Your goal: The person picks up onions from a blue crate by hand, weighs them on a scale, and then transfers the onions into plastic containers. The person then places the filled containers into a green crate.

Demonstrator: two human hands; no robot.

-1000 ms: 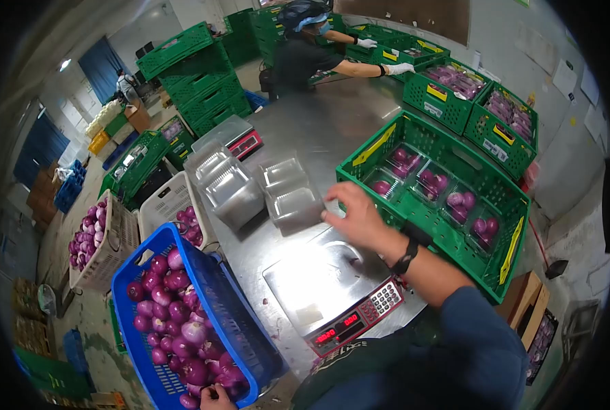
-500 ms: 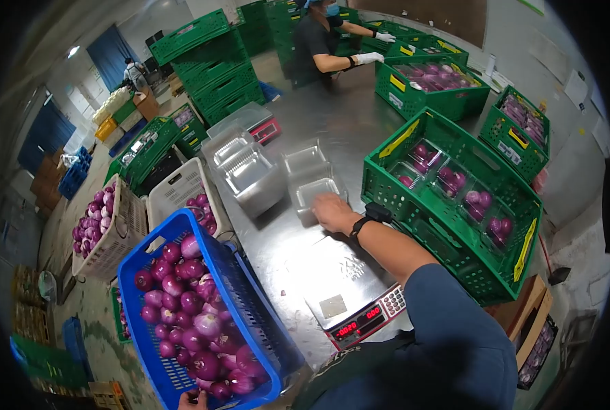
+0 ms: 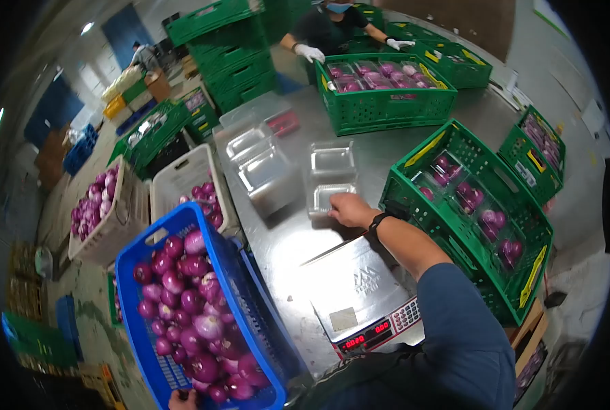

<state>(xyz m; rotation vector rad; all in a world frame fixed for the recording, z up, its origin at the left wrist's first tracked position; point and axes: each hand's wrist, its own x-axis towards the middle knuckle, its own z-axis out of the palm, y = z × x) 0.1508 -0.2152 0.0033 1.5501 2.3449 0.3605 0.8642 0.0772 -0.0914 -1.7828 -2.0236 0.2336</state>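
Note:
My right hand [image 3: 351, 210] is closed on the near edge of a clear plastic tray [image 3: 325, 198], which sits beside another clear tray [image 3: 332, 160] on the metal table. My left hand [image 3: 183, 399] is at the bottom rim of the blue basket [image 3: 122, 280], its fingers partly hidden. Purple onions [image 3: 192, 301] fill this basket. Below my right forearm lies a digital scale [image 3: 353, 287] with a bare plate and red digits. Right of my arm stands a green crate [image 3: 448, 236] holding packed onions [image 3: 469, 196].
Stacked clear containers [image 3: 267, 174] stand left of the trays. A co-worker [image 3: 339, 27] in white gloves touches a green crate [image 3: 387, 113] of packed onions at the back. Beige baskets [image 3: 124, 212] stand at left, another green crate [image 3: 534, 154] at right.
The co-worker's full crate has shifted left and nearer across the table. My view has turned slightly. My right hand remains at the near tray, its fingers now closed on the edge.

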